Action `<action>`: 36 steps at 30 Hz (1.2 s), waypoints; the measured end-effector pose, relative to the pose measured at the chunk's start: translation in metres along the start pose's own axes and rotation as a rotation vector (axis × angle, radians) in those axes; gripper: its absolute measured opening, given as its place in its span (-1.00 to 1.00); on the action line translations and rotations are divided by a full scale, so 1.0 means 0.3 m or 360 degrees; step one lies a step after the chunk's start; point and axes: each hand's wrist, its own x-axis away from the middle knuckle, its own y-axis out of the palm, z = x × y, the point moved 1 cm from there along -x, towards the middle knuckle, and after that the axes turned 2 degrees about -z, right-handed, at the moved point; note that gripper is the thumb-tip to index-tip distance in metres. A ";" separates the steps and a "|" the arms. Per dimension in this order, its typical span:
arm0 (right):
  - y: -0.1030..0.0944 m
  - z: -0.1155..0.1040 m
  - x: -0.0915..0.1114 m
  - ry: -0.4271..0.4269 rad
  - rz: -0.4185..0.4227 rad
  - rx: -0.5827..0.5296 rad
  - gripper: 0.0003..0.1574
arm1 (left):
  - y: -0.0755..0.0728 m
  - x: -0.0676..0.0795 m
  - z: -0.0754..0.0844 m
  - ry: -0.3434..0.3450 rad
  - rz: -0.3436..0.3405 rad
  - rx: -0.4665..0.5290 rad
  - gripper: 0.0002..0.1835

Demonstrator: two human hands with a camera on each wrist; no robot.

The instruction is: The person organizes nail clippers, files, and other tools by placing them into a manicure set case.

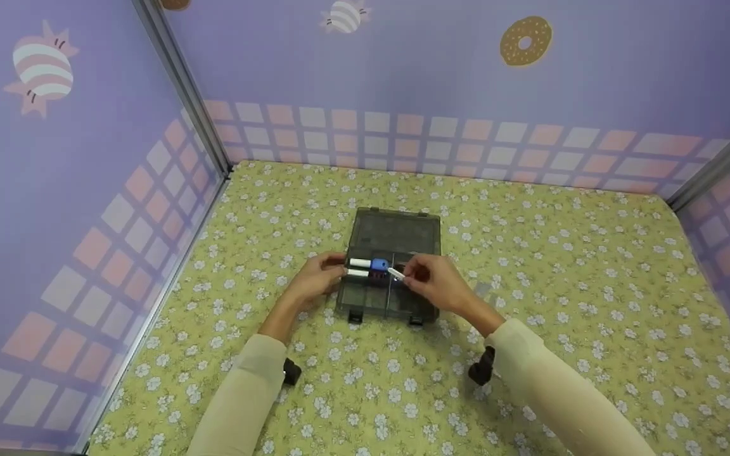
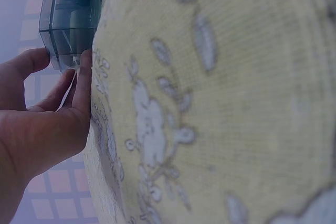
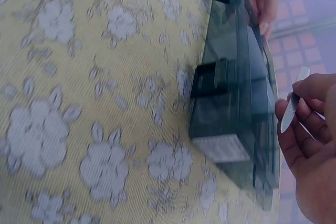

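Observation:
A dark translucent plastic organizer case (image 1: 365, 301) lies on the cloth with its lid (image 1: 397, 233) laid back, away from me. My left hand (image 1: 315, 277) holds the case's left side; in the left wrist view its thumb is at the upper edge and the other fingers (image 2: 83, 77) lie lower along the wall. Over the right compartments, my right hand (image 1: 441, 282) pinches a slim white stick-like piece (image 3: 295, 100) with a rounded end and a greyish middle part. In the case's left part lie white pieces (image 1: 358, 273) and a blue piece (image 1: 379, 265).
A yellow floral cloth (image 1: 561, 316) covers the table. Purple panels (image 1: 403, 69) with a checked band stand behind and at both sides, joined by metal posts (image 1: 184, 82). Two latches (image 3: 212, 80) stick out from the case's near side.

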 end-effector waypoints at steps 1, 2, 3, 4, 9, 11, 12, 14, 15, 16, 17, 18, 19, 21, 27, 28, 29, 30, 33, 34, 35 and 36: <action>0.007 -0.006 -0.005 -0.0016 -0.0004 0.0004 -0.88 | 0.000 0.001 0.000 -0.0001 -0.0003 0.0005 -0.50; 0.014 -0.012 -0.011 -0.0038 -0.0007 0.0006 -0.87 | -0.001 0.002 0.000 -0.0004 -0.0002 0.0010 -0.50; 0.021 -0.019 -0.017 -0.0059 -0.0011 0.0012 -0.85 | -0.002 0.003 0.000 -0.0006 0.0000 0.0012 -0.50; 0.028 -0.024 -0.024 -0.0079 -0.0012 0.0025 -0.88 | -0.002 0.002 -0.001 -0.0004 0.0001 0.0011 -0.50; 0.066 -0.043 -0.056 -0.0134 -0.0027 0.0082 -0.92 | -0.006 -0.004 -0.003 0.0011 0.0001 -0.0007 -0.51; 0.081 -0.051 -0.066 -0.0136 -0.0040 0.0082 -0.94 | -0.006 -0.005 -0.002 0.0019 -0.0002 -0.0005 -0.50; 0.088 -0.056 -0.070 -0.0132 -0.0045 0.0077 -0.94 | -0.005 -0.005 -0.002 0.0022 -0.0005 0.0004 -0.50; 0.102 -0.065 -0.079 -0.0121 -0.0058 0.0067 -0.94 | -0.004 -0.004 -0.001 0.0018 0.0005 0.0024 -0.51; 0.109 -0.070 -0.084 -0.0116 -0.0065 0.0063 -0.94 | -0.003 -0.005 -0.002 0.0016 0.0008 0.0037 -0.51; 0.116 -0.076 -0.088 -0.0122 -0.0068 0.0057 -0.94 | -0.002 -0.006 -0.003 0.0012 0.0016 0.0046 -0.51; 0.123 -0.081 -0.092 -0.0121 -0.0071 0.0051 -0.94 | -0.001 -0.007 -0.003 0.0008 0.0020 0.0054 -0.51; 0.129 -0.086 -0.095 -0.0130 -0.0071 0.0046 -0.94 | 0.000 -0.008 -0.004 0.0003 0.0025 0.0059 -0.51; 0.136 -0.090 -0.098 -0.0140 -0.0071 0.0042 -0.94 | 0.000 -0.008 -0.003 -0.0001 0.0030 0.0059 -0.51; 0.147 -0.096 -0.103 -0.0158 -0.0072 0.0038 -0.93 | 0.002 -0.008 -0.003 -0.0004 0.0035 0.0058 -0.52; 0.178 -0.096 -0.113 -0.0150 -0.0073 0.0011 -0.93 | 0.005 -0.009 -0.001 0.0003 0.0021 0.0074 -0.53; 0.182 -0.095 -0.114 -0.0147 -0.0073 0.0005 -0.93 | 0.005 -0.008 0.000 0.0002 0.0021 0.0073 -0.53; 0.186 -0.093 -0.115 -0.0141 -0.0074 -0.0003 -0.93 | 0.006 -0.008 0.000 0.0002 0.0019 0.0067 -0.53; 0.189 -0.091 -0.115 -0.0137 -0.0074 -0.0006 -0.92 | 0.007 -0.008 0.000 0.0002 0.0017 0.0059 -0.53; 0.197 -0.087 -0.114 -0.0133 -0.0067 -0.0014 -0.91 | 0.007 -0.008 -0.001 0.0008 0.0013 0.0036 -0.52; 0.198 -0.086 -0.113 -0.0127 -0.0065 -0.0014 -0.90 | 0.008 -0.008 -0.001 0.0010 0.0012 0.0032 -0.52; 0.199 -0.085 -0.112 -0.0123 -0.0063 -0.0016 -0.90 | 0.008 -0.008 -0.002 0.0013 0.0011 0.0028 -0.52; 0.200 -0.085 -0.112 -0.0120 -0.0060 -0.0018 -0.89 | 0.009 -0.009 -0.002 0.0017 0.0011 0.0029 -0.52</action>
